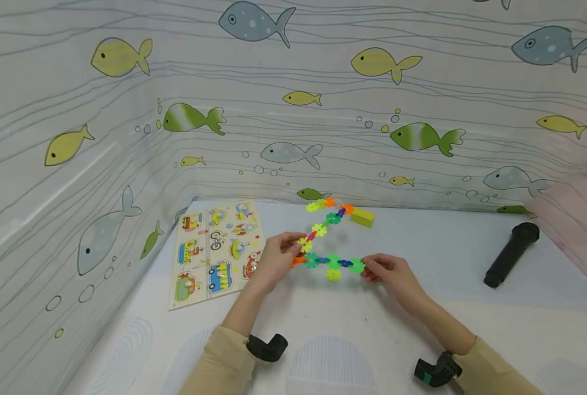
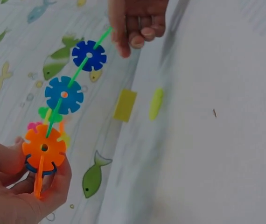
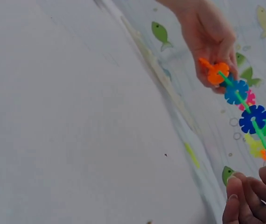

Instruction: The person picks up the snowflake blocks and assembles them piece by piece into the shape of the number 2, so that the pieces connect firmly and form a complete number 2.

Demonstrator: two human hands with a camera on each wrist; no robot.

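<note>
Held just above the bench, the Z-shaped chain of bright plastic snowflake discs is pinched between the left hand and right hand, looking light, bendy and likely to separate, best gripped at the joints.

Snowflake-disc chain: glossy plastic (smooth). Puzzle board: matt wood. Backdrop: printed cloth.

Multicoloured snowflake-disc chain, yellow block, black cylinder, fish-patterned cloth walls.
</note>
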